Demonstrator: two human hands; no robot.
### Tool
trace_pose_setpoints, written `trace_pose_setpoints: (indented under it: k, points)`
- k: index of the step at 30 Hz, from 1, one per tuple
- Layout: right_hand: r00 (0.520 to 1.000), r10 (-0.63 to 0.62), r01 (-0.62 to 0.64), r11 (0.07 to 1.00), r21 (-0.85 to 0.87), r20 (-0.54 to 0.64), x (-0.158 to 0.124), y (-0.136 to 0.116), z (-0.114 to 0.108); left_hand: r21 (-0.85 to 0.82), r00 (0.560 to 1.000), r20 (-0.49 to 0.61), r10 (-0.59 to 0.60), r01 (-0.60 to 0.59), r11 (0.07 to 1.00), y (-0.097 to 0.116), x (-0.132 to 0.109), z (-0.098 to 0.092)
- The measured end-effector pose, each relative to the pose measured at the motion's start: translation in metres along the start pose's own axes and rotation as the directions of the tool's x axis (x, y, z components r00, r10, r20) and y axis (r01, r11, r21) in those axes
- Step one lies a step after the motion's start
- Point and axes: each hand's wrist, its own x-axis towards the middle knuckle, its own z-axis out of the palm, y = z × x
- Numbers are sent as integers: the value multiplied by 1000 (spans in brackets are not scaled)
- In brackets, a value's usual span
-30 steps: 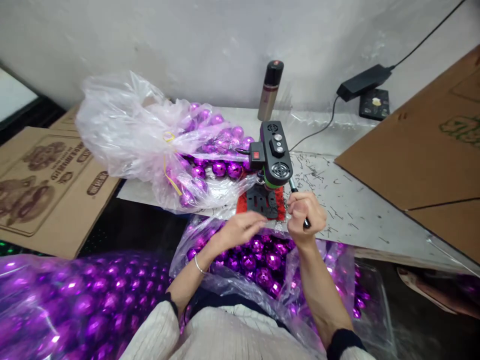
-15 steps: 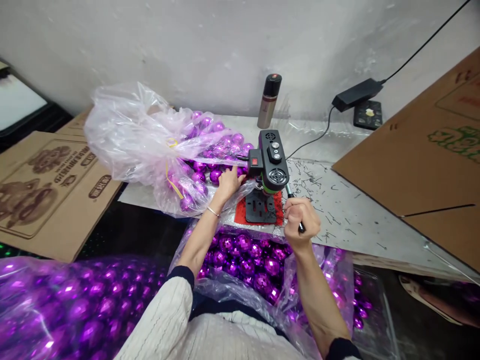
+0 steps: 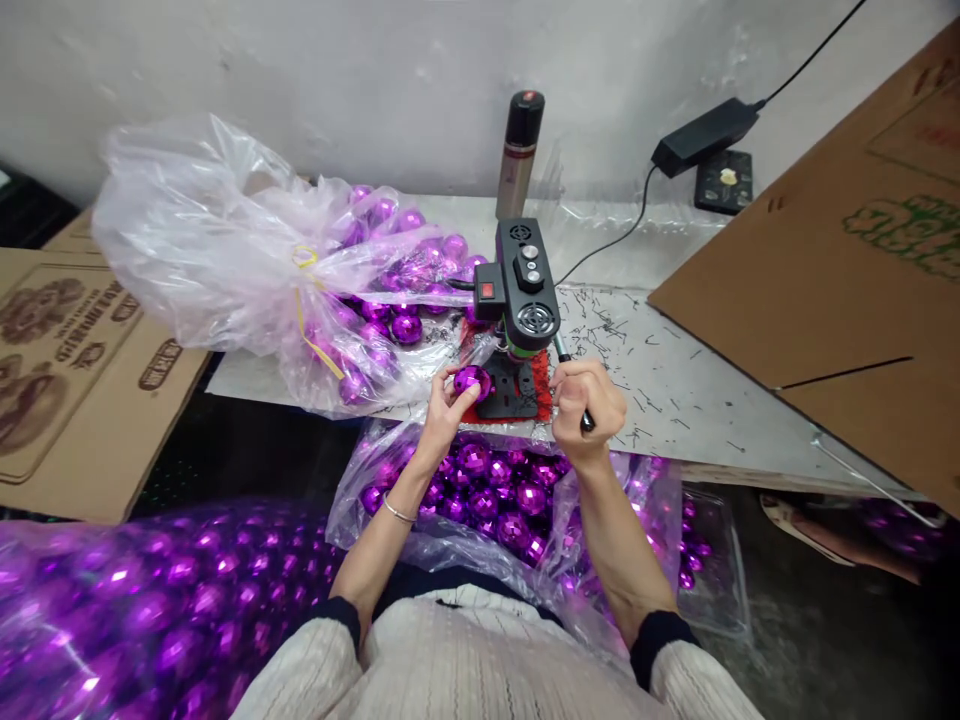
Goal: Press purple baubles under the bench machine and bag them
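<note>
A shiny purple mirrored ball [image 3: 472, 382] is held between the thumb and fingers of my left hand [image 3: 444, 408], just left of the black base plate [image 3: 508, 392] of a small bench machine [image 3: 529, 290]. My right hand [image 3: 589, 408] is wrapped round the machine's lever handle [image 3: 587, 422], whose black end shows below the fist. Red cloth [image 3: 541, 400] lies under the base plate. Left of the machine, a clear plastic bag [image 3: 202, 240] lies with more purple balls [image 3: 406, 328] spilling at its opening.
An open bag of purple balls [image 3: 480, 490] sits below the table edge. Another full bag [image 3: 172, 600] fills the lower left. A spray can [image 3: 520, 155] and a power adapter [image 3: 706, 137] stand by the wall. Cardboard boxes [image 3: 840, 300] flank both sides. Dark slivers litter the table [image 3: 637, 350].
My left hand has come back from the pile, toward me, and now has a purple ball in it. My right hand keeps its grip on the lever. The view has shifted slightly.
</note>
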Motion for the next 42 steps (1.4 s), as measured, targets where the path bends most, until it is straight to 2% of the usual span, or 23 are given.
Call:
trace_pose_setpoints:
  k: [3,7,15,18,21,28,32,37,42]
  points:
    - [1000,-10,10,1000,-3,6,0,1,0,171,993,10,121,-121,978,-14,7,14]
    - [1000,-2,2,1000,-7,15,0,0,-1,374,962,80,263,-273,887,-21,25,21]
    - [1000,-17,19,998,-60,24,1,-2,-2,579,892,201,404,-441,686,-20,37,27]
    - [999,-9,11,998,-65,35,1,-2,-3,610,885,201,421,-449,653,-24,39,34]
    - [999,-4,7,997,-73,49,0,-2,-4,598,883,171,436,-445,666,-30,40,39]
    - [1000,-2,2,1000,-13,15,-3,-2,-2,580,872,184,453,-468,666,-36,38,36]
    - [1000,11,-11,1000,-15,19,-18,3,2,588,856,180,485,-489,644,-38,38,37]
    - [996,37,-34,999,42,-78,-39,14,12,605,858,179,481,-482,634,-39,37,37]
    - [989,43,-39,999,32,-139,-48,20,19,599,863,190,469,-480,641,-37,36,37]
